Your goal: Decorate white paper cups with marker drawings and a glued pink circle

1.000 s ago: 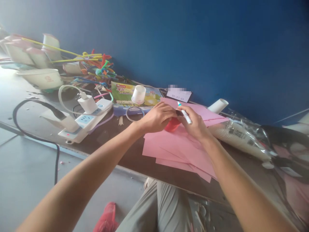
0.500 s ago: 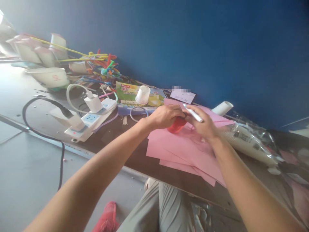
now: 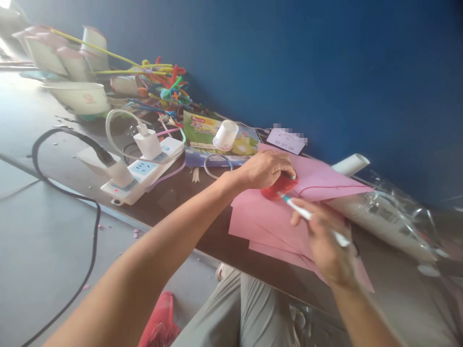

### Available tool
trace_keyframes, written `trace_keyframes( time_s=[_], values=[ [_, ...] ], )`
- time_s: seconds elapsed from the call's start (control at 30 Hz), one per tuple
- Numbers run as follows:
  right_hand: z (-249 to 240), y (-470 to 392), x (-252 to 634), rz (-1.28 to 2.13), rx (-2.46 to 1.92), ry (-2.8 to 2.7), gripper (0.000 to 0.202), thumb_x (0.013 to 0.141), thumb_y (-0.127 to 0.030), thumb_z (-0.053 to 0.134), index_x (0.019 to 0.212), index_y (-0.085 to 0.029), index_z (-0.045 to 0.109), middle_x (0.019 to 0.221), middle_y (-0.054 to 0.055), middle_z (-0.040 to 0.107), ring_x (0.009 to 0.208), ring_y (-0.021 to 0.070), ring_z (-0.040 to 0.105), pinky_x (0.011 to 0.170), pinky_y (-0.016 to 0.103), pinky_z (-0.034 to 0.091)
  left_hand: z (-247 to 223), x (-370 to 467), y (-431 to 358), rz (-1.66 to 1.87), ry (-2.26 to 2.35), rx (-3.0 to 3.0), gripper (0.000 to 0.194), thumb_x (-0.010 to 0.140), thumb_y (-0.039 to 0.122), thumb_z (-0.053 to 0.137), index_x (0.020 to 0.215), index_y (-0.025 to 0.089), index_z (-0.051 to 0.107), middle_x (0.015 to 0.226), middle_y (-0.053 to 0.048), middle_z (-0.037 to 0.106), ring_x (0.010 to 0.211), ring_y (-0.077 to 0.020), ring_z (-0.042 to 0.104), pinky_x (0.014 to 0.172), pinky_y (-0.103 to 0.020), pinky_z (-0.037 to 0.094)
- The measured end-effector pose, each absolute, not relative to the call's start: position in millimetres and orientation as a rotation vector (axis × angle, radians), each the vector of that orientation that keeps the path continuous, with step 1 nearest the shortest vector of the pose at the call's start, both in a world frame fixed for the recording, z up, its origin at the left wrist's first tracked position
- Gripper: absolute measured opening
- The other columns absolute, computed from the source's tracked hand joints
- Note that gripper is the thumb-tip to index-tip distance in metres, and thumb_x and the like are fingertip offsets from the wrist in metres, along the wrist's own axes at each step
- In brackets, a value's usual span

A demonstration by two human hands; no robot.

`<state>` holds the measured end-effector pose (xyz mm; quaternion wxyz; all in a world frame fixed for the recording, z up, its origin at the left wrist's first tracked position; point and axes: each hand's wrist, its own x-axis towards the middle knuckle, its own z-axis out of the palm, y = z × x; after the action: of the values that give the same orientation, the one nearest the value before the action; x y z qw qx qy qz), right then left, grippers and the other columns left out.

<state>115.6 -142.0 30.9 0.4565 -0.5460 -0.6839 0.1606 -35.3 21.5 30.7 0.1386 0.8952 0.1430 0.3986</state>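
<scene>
On the left stands a bowl [image 3: 75, 98], then a power strip [image 3: 142, 168] bearing plugs [image 3: 148, 144], then a cup [image 3: 225, 136] on a packet [image 3: 198, 140]. The left hand [image 3: 270, 168], fingers curled, holds a red piece [image 3: 273, 190] atop pink paper [image 3: 260, 217]. The right hand [image 3: 327, 243] grasps a pen [image 3: 304, 212], tip at the red piece's near edge, contact unclear. Bagged cups [image 3: 383, 219] lie rightmost.

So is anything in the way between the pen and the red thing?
Nothing visible: the pen in the right hand points at the red thing, its tip right by it. The left hand isn't between them.
</scene>
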Motion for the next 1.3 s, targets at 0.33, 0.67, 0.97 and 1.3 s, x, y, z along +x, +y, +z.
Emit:
trace_keyframes(
  time_s=[0.33,0.67,0.97,1.3],
  values=[
    [0.8,-113.3,73.3,0.177,-1.445,-1.866,0.029,0.087,-0.021,0.047,0.110,-0.013,0.062,0.104,0.012,0.071,0.093,0.0216,0.068,0.080,0.033,0.054,47.5,-33.9,30.3,0.914,0.413,2.514,0.045,0.069,-0.005,0.038,0.084,0.019,0.073,0.092,-0.001,0.071,0.085,-0.0121,0.063,0.076,-0.024,0.049],
    [-13.3,-100.0,65.8,0.014,-1.542,-1.756,0.023,0.085,-0.022,0.049,0.098,-0.016,0.067,0.080,0.006,0.073,0.066,0.0167,0.069,0.061,0.025,0.053,53.3,-29.4,39.7,0.780,0.364,2.415,0.044,0.067,-0.007,0.039,0.079,0.018,0.072,0.089,0.002,0.073,0.087,-0.0100,0.064,0.079,-0.021,0.048],
    [-17.5,-95.4,59.7,-0.189,-1.568,-1.913,0.028,0.088,-0.021,0.044,0.106,-0.013,0.064,0.095,0.012,0.073,0.077,0.0222,0.070,0.066,0.031,0.054,50.0,-30.0,36.7,0.846,0.367,2.392,0.044,0.065,-0.009,0.038,0.077,0.017,0.071,0.090,0.000,0.072,0.085,-0.0101,0.064,0.075,-0.021,0.049],
    [-14.1,-94.7,42.9,-0.364,-1.850,-2.091,0.025,0.087,-0.020,0.042,0.099,-0.016,0.064,0.076,0.008,0.070,0.059,0.0202,0.066,0.051,0.027,0.042,49.0,-31.0,36.1,0.871,0.375,2.400,0.044,0.068,-0.007,0.037,0.079,0.018,0.072,0.091,0.000,0.073,0.085,-0.0112,0.064,0.078,-0.023,0.050]
  ],
)
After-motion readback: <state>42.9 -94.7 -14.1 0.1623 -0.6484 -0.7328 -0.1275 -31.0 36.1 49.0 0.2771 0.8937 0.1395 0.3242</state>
